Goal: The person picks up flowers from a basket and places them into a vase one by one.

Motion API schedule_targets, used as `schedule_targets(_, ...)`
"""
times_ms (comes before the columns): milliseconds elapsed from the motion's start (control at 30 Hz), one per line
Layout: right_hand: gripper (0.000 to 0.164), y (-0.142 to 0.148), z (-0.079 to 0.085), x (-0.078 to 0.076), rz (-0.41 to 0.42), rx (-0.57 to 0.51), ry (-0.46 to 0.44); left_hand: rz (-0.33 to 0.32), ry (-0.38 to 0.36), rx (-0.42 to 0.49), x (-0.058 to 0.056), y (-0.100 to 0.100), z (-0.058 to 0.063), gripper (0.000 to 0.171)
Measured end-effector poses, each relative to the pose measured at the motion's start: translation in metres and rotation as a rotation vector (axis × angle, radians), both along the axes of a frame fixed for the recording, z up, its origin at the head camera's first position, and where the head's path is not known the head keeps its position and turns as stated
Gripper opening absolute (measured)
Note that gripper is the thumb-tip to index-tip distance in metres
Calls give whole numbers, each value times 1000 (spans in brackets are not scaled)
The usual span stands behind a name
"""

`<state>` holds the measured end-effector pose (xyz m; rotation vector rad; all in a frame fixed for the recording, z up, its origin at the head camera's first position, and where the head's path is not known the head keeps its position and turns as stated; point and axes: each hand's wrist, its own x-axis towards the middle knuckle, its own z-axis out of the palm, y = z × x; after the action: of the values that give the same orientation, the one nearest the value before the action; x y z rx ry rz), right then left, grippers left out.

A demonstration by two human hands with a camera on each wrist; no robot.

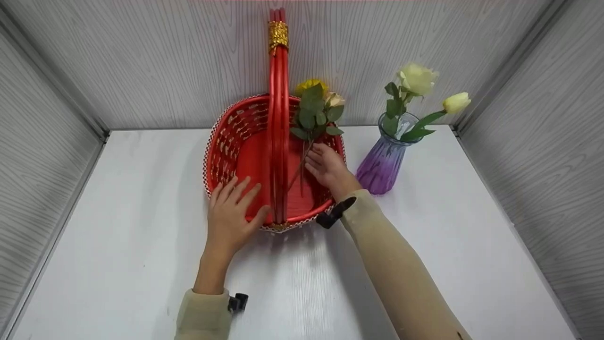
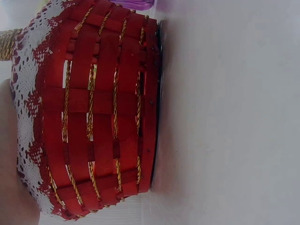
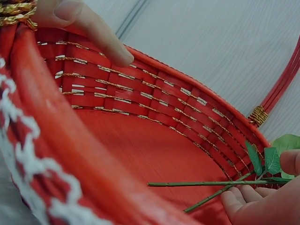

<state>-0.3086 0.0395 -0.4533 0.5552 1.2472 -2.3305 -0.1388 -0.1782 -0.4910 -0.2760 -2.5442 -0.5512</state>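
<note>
Seeing only in the left wrist view the outer wall (image 2: 79, 98) of the red basket (image 1: 252, 156), with gold cord (image 2: 90, 112) threaded through; only in the head view, both blooms of the flowers (image 1: 309, 101), yellow and pale peach; closer in the right wrist view, bare stem ends (image 3: 187, 184) crossing inside the basket. Pointing blooms toward the basket's back, stems toward its front, long axis running back to front, slightly slanted. Holding these flowers in the basket's right half, stems between thumb and curled fingers of the right hand (image 1: 329, 169). Spreading the left hand's (image 1: 231, 215) fingers apart at the basket's front left rim. Finding a cream rose (image 1: 417, 79) and a yellow tulip (image 1: 457, 102) in the vase (image 1: 382, 165) right of the basket.
</note>
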Motion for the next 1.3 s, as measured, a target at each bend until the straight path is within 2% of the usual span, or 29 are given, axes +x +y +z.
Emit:
schedule_targets(367,46,3,1,-1,-31,-87,-31,4,10,-26,0,2,4,58)
schedule_targets(633,43,-2,0,-2,-29,-166,-22,9,37,-24,0,1,2,57)
schedule_targets(1000,44,-1,-3,2,-25,-137,67,2,59,-17,1,2,0,56)
schedule_targets(1300,46,0,-3,2,-38,-104,85,2,48,-20,2,4,0,55)
